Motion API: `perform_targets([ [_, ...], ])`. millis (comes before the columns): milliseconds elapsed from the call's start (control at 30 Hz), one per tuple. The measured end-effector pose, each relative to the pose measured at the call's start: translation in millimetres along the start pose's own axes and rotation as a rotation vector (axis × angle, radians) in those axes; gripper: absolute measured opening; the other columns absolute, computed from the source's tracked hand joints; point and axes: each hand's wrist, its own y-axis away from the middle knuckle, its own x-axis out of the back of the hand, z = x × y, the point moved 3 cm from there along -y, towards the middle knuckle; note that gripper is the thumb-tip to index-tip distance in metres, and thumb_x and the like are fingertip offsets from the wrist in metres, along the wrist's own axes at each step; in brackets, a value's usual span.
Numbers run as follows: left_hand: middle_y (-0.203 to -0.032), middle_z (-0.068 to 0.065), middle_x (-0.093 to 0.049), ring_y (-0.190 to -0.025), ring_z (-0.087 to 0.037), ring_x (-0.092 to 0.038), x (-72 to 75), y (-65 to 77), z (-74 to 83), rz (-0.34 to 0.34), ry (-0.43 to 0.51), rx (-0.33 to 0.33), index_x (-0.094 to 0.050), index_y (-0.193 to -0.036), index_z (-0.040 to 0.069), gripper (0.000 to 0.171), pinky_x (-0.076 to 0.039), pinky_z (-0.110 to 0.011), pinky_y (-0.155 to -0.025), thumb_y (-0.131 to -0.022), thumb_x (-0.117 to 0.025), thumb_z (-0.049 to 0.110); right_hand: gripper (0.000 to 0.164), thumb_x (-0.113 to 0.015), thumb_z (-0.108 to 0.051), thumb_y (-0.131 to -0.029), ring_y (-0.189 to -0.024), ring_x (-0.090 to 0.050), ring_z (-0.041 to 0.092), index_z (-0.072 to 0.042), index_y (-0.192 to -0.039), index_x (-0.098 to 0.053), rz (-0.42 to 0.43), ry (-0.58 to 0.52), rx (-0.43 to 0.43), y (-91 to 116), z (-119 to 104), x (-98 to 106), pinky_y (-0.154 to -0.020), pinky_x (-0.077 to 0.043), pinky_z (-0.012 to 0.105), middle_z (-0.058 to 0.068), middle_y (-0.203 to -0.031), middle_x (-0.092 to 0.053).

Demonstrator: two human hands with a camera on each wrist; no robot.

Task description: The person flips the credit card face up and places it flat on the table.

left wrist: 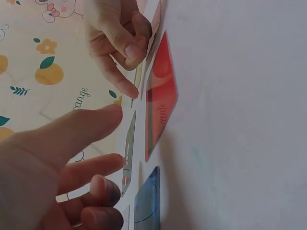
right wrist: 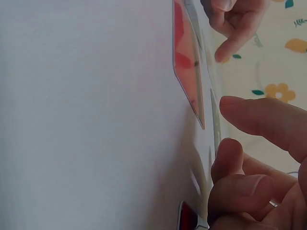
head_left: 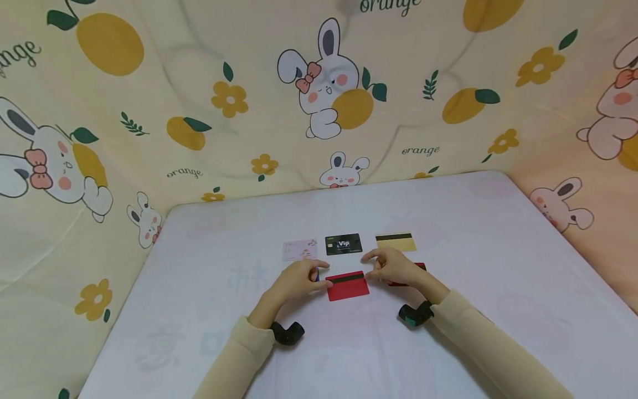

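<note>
A red card (head_left: 348, 289) with a dark stripe lies flat on the table between my two hands. My left hand (head_left: 297, 277) hovers at its left side, thumb near the card's edge, fingers loosely bent and holding nothing. Beneath that hand is a blue card (left wrist: 149, 203), mostly hidden in the head view. My right hand (head_left: 396, 266) is at the red card's right side, also apart from it and without anything in its fingers. Partly covered by the right hand is another red card (head_left: 421, 266) with a dark edge.
Behind the hands lie a pale pink card (head_left: 299, 249), a black card (head_left: 344, 244) marked "Vip" and a gold card (head_left: 397, 243) with a dark stripe. A printed cloth (head_left: 249, 44) hangs beyond the white table (head_left: 174, 310).
</note>
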Motion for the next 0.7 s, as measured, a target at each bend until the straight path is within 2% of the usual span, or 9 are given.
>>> perform_targets([
  [200,-0.065,0.005,-0.042,-0.062,-0.006,-0.039,-1.7,7.0,1.0,-0.015,0.018,0.008,-0.066,-0.12,0.009,0.044,-0.03,-0.017,-0.057,-0.082,-0.076,0.03,0.04,-0.075,-0.009,-0.079,-0.047,-0.042,0.007,0.004,-0.115,-0.062,-0.021,0.001,0.041,4.9,0.5,-1.5,-0.048,-0.036,0.019,-0.004,-0.058,-0.051],
  [367,-0.066,0.006,-0.043,-0.062,-0.006,-0.04,-4.4,7.8,-0.4,-0.009,0.007,-0.007,-0.067,-0.119,0.009,0.045,-0.031,-0.017,-0.058,-0.081,-0.077,0.03,0.042,-0.076,-0.009,-0.078,-0.054,-0.043,0.008,0.003,-0.115,-0.062,-0.036,0.016,0.047,6.8,-0.1,-2.8,-0.05,-0.035,0.019,-0.004,-0.061,-0.053],
  [533,-0.066,0.006,-0.044,-0.063,-0.005,-0.04,-7.2,7.5,-0.2,0.008,-0.02,-0.01,-0.067,-0.119,0.01,0.05,-0.032,-0.017,-0.058,-0.078,-0.079,0.036,0.046,-0.078,-0.009,-0.075,-0.058,-0.047,0.01,0.003,-0.117,-0.062,-0.044,0.023,0.037,8.1,-1.9,-5.2,-0.056,-0.037,0.021,-0.001,-0.06,-0.055],
  [700,-0.069,0.006,-0.045,-0.066,-0.006,-0.042,-9.2,9.2,1.3,0.0,-0.03,0.029,-0.067,-0.119,0.013,0.05,-0.032,-0.019,-0.06,-0.075,-0.081,0.035,0.05,-0.08,-0.01,-0.074,-0.058,-0.049,0.011,0.0,-0.12,-0.062,-0.06,0.044,0.006,8.5,-4.0,-8.5,-0.062,-0.039,0.025,0.0,-0.059,-0.054],
])
